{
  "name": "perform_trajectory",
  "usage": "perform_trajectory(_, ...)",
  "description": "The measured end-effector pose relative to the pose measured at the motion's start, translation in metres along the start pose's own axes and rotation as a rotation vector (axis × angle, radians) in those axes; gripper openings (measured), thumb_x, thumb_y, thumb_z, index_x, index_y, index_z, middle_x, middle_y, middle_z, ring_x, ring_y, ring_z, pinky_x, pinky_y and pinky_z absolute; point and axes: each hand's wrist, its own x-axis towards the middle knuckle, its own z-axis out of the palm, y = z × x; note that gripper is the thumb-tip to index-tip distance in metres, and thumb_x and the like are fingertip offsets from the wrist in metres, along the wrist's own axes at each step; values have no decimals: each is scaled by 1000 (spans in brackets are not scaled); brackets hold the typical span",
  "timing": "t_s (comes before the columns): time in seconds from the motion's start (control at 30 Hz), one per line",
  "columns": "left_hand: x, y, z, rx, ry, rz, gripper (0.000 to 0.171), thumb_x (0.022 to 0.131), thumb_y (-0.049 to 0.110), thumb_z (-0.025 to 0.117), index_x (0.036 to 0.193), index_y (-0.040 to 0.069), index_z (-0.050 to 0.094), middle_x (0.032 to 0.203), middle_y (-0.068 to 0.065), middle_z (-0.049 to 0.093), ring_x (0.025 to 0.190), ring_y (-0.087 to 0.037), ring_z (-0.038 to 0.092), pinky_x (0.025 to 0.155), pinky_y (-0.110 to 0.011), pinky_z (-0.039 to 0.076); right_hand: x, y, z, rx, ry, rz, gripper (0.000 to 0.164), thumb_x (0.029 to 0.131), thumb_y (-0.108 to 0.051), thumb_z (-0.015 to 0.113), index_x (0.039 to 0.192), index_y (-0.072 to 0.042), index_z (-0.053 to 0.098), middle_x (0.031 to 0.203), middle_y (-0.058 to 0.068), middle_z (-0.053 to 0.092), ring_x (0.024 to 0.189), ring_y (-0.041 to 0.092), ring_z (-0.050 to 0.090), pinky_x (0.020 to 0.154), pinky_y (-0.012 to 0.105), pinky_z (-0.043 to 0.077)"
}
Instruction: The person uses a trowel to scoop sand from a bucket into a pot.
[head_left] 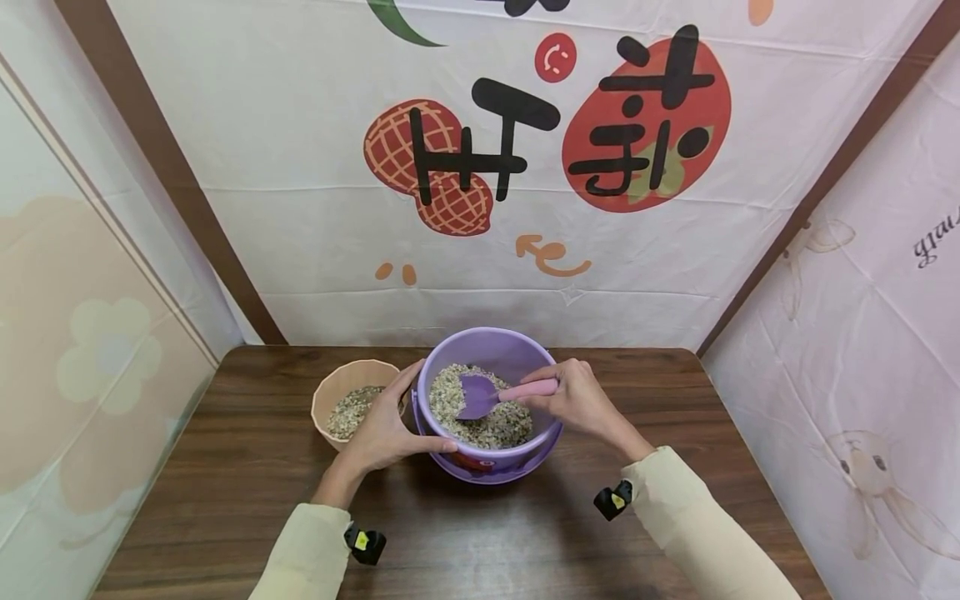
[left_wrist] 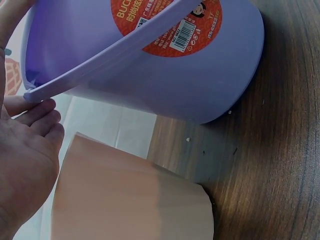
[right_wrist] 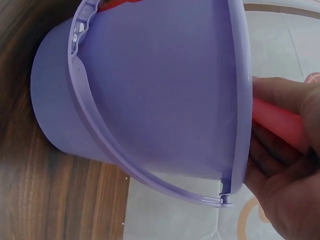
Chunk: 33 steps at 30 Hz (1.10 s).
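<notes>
A purple bucket (head_left: pixel 487 337) holds a pale, grainy mix (head_left: pixel 495 429) that looks like small gravel or grain. With its fingers and thumb spread about the rim, my left hand (head_left: pixel 386 433) holds the bucket's left side. My right hand (head_left: pixel 573 396) grips the pink handle of a small purple shovel (head_left: pixel 478 396), whose blade rests on the grains. From the right wrist, only part of the pink handle shows; the bucket wall hides the blade. The bucket's handle (right_wrist: pixel 100 132) hangs down along its outside.
A peach-coloured bowl (head_left: pixel 330 392) with similar grains stands just left of the bucket, partly behind my left hand. Both stand on a dark wooden table (head_left: pixel 480 542). A few stray bits lie on the wood. A printed cloth wall (head_left: pixel 300 208) rises behind the table.
</notes>
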Motion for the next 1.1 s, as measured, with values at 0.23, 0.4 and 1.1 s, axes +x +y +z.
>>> perform_trajectory(0.23, 0, 0, 0, 4, 0, -3, 124, 55, 43, 101, 158, 21, 36, 153, -1, 47, 140, -24, 40, 116, -54, 30, -6, -1, 2, 64, 20, 32, 17, 79, -16, 89, 95, -16, 84, 87, -7, 77, 74, 7, 69, 60, 26, 54)
perform_trajectory(0.4, 0, -1, -1, 25, 7, -2, 124, 54, 44, 101, 158, 21, 37, 153, 0, 47, 140, -24, 40, 116, -54, 29, -14, -3, 0, 113, 47, 64, 20, 79, -18, 89, 98, -16, 83, 89, -6, 77, 71, 11, 65, 53, 25, 51)
perform_trajectory(1.1, 0, 1, -1, 47, 9, -12, 125, 54, 45, 101, 158, 19, 36, 154, -2, 46, 141, -26, 38, 116, -56, 29, -48, -9, -15, 293, 233, 196, 32, 78, -24, 90, 106, -12, 81, 98, -3, 78, 79, 14, 66, 56, 21, 49)
